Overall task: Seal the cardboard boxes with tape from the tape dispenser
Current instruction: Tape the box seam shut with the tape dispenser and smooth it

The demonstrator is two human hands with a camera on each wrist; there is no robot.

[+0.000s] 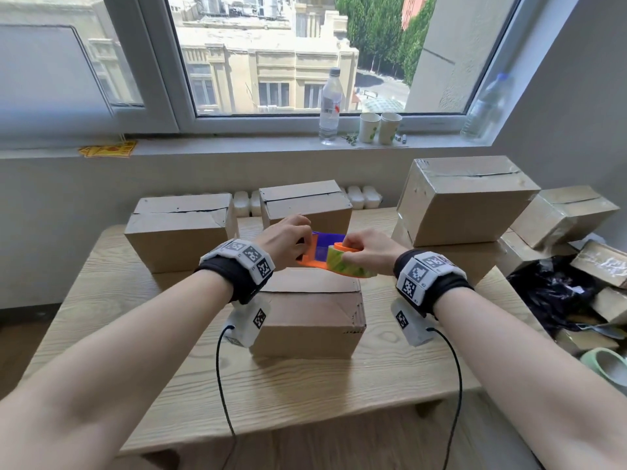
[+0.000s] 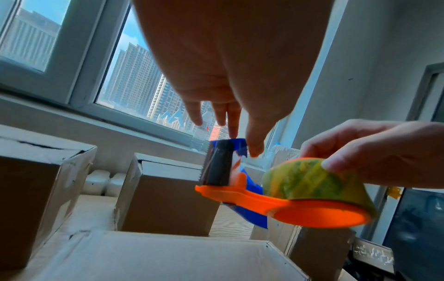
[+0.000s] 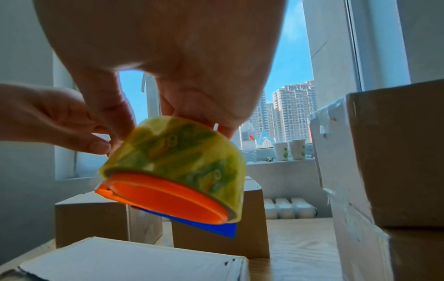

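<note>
Both hands (image 1: pixel 288 235) (image 1: pixel 369 249) hold tape dispenser (image 1: pixel 325 257); no writing legible.

Both forearms are bare, with no sleeves in the head view. Each wrist wears a black fabric band (image 1: pixel 234 276) topped by a segmented white plate (image 1: pixel 246 254) printed with square black-and-white coded markers; the right wrist carries the same band (image 1: pixel 441 283) and marker plate (image 1: pixel 422 269). Under each wrist hangs a white block-shaped unit (image 1: pixel 249 322), probably the camera housing, bearing another coded marker. A thin black cable (image 1: pixel 222 385) trails from each unit toward the body.
</note>
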